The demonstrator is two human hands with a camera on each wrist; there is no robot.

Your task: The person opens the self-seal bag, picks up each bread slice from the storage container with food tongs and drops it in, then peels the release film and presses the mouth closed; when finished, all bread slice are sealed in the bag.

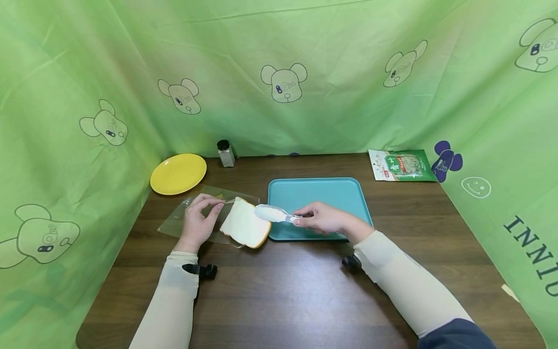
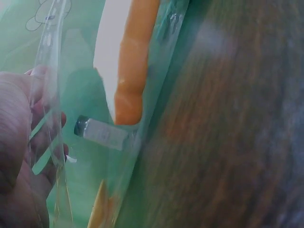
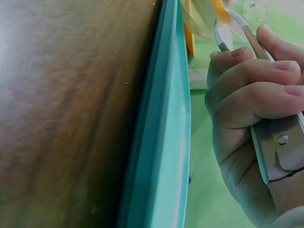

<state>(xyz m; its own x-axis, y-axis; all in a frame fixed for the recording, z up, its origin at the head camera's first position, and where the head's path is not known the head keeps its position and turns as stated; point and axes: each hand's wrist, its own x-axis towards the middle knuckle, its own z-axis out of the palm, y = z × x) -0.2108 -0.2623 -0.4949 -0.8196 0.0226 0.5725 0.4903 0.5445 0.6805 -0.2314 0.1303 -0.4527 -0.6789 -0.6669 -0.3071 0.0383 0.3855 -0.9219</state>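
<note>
My right hand [image 1: 322, 218] grips a pair of metal tongs [image 3: 280, 142], with the fingers wrapped round the handles. The white tips of the tongs are at the right side of a slice of bread [image 1: 245, 224], a white slice with an orange-brown crust. My left hand [image 1: 200, 218] pinches the edge of a clear plastic bag [image 1: 172, 224] between thumb and fingers. In the head view the bread overlaps the right part of this bag; the left wrist view shows the bread's crust [image 2: 130, 71] beside the clear film.
A blue-green tray [image 1: 316, 186] lies under and behind my right hand. At the back left are a yellow plate [image 1: 178, 173] and a black-capped shaker jar [image 1: 225, 154]. A green and white packet [image 1: 403, 166] lies at the back right, near the green curtain [image 1: 340, 121].
</note>
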